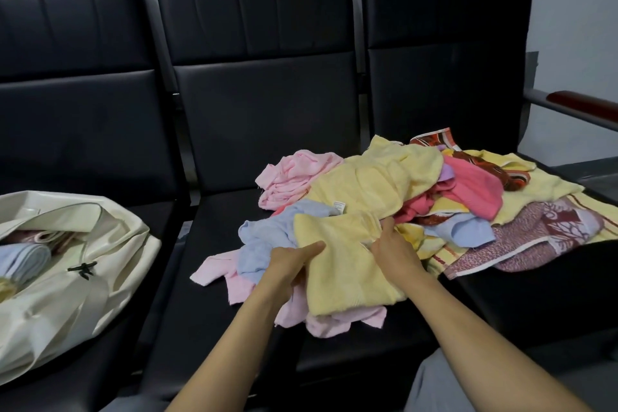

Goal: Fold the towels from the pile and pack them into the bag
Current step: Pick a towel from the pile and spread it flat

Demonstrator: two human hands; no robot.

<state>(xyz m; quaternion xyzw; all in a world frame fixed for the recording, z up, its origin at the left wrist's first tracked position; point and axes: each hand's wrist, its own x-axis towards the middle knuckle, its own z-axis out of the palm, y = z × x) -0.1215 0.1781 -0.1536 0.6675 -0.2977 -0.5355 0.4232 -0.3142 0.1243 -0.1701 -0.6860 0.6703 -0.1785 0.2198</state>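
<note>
Dim, even indoor light, soft sheen on black seat backs, wide-angle bowing at edges, slight softness throughout

Our left hand and right hand grip a pale yellow terry towel at the six-o'clock edge of the heaped multicoloured towel pile on the black padded bench. At nine o'clock the open cream fabric bag holds a folded pale blue towel.

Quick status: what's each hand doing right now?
Left hand: grips the yellow towel at its left edge.
Right hand: grips the same towel's right side.
</note>
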